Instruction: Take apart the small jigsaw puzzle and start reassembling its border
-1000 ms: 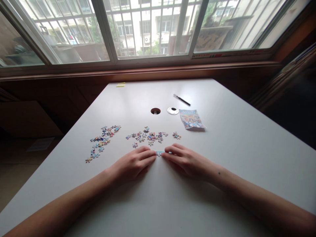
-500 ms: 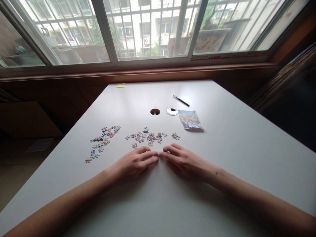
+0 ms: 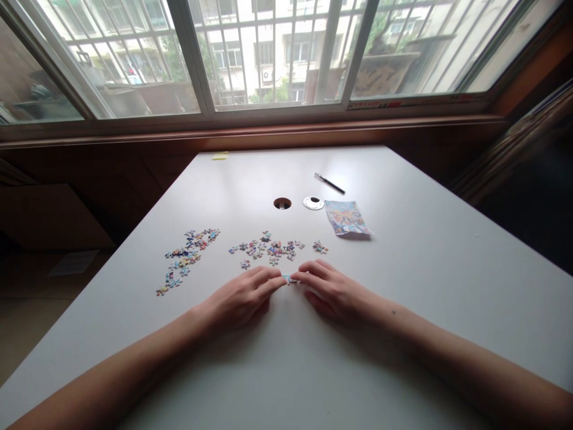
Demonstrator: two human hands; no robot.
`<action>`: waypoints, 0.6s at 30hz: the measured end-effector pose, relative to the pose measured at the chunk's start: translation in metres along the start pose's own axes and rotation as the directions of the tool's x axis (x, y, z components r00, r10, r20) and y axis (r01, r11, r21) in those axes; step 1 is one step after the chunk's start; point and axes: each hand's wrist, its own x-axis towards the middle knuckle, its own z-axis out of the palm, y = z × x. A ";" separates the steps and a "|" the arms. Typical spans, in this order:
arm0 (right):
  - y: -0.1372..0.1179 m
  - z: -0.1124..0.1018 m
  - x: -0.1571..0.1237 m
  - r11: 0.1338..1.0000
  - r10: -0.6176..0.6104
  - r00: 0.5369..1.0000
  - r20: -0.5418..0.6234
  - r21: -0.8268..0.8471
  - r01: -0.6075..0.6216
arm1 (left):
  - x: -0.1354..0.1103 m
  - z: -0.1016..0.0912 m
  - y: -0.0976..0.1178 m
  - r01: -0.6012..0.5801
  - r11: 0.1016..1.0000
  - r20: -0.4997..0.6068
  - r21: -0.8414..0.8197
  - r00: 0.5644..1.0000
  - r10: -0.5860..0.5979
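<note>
Between my two hands, low on the white table (image 3: 286, 370), lie small light-blue jigsaw puzzle pieces (image 3: 289, 279), partly covered by fingertips. My left hand (image 3: 248, 292) has its fingers bent together against their left side. From the right, my right hand (image 3: 329, 289) curls its fingers onto the other end. How many pieces are joined there cannot be made out. Just beyond the hands, a loose cluster of puzzle pieces (image 3: 274, 248) is spread out, with a small clump (image 3: 320, 246) to its right. Another pile of pieces (image 3: 183, 257) stretches along the left.
A creased picture sheet (image 3: 347, 217) lies at the right, behind my right hand. Near it are a silver ring-shaped cover (image 3: 313, 203), a round cable hole (image 3: 282, 203) and a black pen (image 3: 330, 183). Yellow tape (image 3: 219, 156) marks the far edge, below a barred window (image 3: 277, 54).
My fingertips have drawn slightly apart, so more of the light-blue pieces shows between them. The other pieces lie as before.
</note>
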 end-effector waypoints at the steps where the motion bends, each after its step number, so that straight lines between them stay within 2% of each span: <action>1: 0.001 0.000 0.000 1.000 0.011 1.000 -0.001 0.026 -0.011 | -0.001 0.001 0.000 0.023 0.999 -0.021 -0.030 0.999 -0.024; 5: 0.003 -0.002 -0.001 0.985 0.059 0.998 -0.007 0.162 -0.057 | -0.001 0.004 0.001 0.084 0.992 -0.097 -0.091 0.991 -0.093; 9: 0.002 -0.004 -0.002 0.969 0.071 0.997 -0.031 0.238 -0.062 | -0.003 0.004 0.000 0.078 0.993 -0.174 -0.091 0.980 -0.093; 13: 0.004 -0.005 -0.003 0.960 0.145 0.985 -0.092 0.254 -0.117 | -0.011 -0.001 -0.011 0.186 0.982 -0.322 -0.009 0.930 -0.179; 15: 0.007 -0.004 -0.005 0.940 0.255 0.953 -0.166 0.273 -0.204 | -0.017 -0.007 -0.019 0.281 0.958 -0.351 0.064 0.904 -0.242; 18: 0.013 -0.003 -0.008 0.849 0.456 0.862 -0.223 0.398 -0.346 | -0.023 -0.015 -0.028 0.429 0.889 -0.336 0.163 0.871 -0.358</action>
